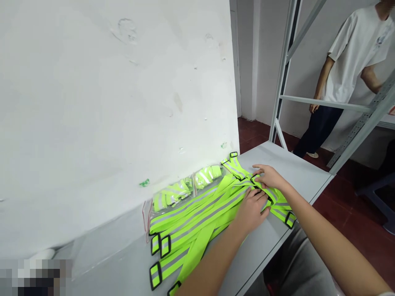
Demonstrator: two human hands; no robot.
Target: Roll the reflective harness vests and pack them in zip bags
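Fluorescent yellow-green reflective straps (197, 220) with grey stripes lie in a long bundle across the table, black buckles (155, 275) at their near-left ends. My left hand (253, 207) rests over the right part of the bundle, fingers spread on the straps and thumb apart. Just beyond it, my right hand (269, 177) has its fingers bent onto a reflective strap (273, 193) by a black buckle, with the index finger sticking out. The fingertips' grip is partly hidden. Another black buckle (290, 219) lies near the table edge, below my right wrist.
Clear plastic bags with folded reflective straps (173, 195) lie against the white wall (123, 102). More clear plastic (108, 246) covers the table's left side. A grey metal rack frame (327, 102) rises at the right. Behind it stands a person (354, 61) in a white T-shirt.
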